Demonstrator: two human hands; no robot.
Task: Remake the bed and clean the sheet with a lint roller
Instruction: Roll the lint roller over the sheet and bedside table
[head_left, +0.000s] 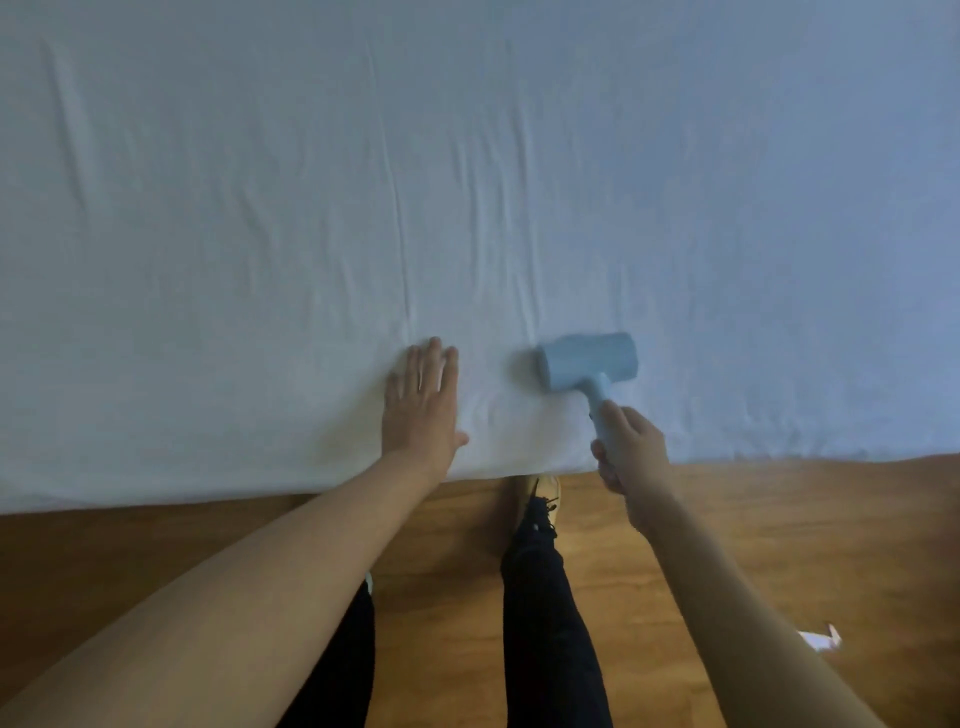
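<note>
Head view, looking down over the near edge of a bed: white sheet (467, 182) stretched across the mattress, filling the upper two thirds of the frame, marked with long creases running away from the edge, most of them bunched near the middle. Left hand (422, 402) laid flat, palm down, on the sheet close to the near edge; fingers (434, 364) straight and pressed together, thumb stuck out toward the right, nothing gripped. Just to its right, apart from it, a pale blue lint roller (587, 366) lying with its drum on the sheet, drum crosswise and slightly blurred, handle slanting back toward the bed's edge. Right hand (631, 449) wrapped around the lower end of that handle, fingers curled tight about it, hanging over the very border of the mattress. Below the bed, wooden floor (753, 545) in warm brown. Black trouser legs (545, 623) between the two forearms, with one light-coloured shoe (545, 491) tucked against the base of the bed. Small white scrap (821, 639) on the floor at lower right, too blurred to identify.
</note>
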